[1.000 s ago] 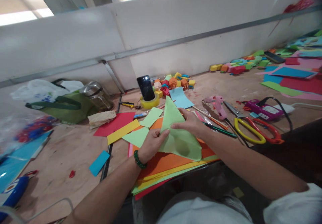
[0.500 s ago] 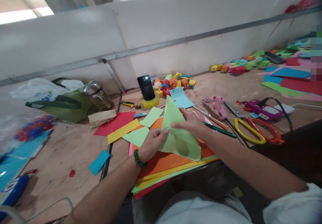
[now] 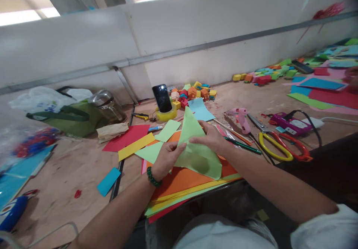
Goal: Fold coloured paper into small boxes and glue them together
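Observation:
A light green sheet of paper (image 3: 200,159), partly folded to a point at its top, is held up between both hands. My left hand (image 3: 167,158), with a dark green bead bracelet on the wrist, pinches its left edge. My right hand (image 3: 208,139) grips it from the right, thumb on the near face and the other fingers behind. Under the hands lies a stack of coloured sheets with an orange sheet (image 3: 179,185) on top. Light green paper pieces (image 3: 168,130) and a yellow strip (image 3: 136,147) lie to the left.
Right of my hands are a pink glue gun (image 3: 241,119), large scissors (image 3: 275,141) and a purple power strip (image 3: 291,124). Behind stand a phone (image 3: 162,97) on a tape roll and small paper blocks (image 3: 192,92). A bag (image 3: 75,118) and flask (image 3: 104,103) stand left. Another person's hand (image 3: 352,78) shows far right.
My left hand has shifted slightly on the green sheet's left edge; my right hand keeps its hold. Another person's hand now shows at the far right. The view has turned slightly.

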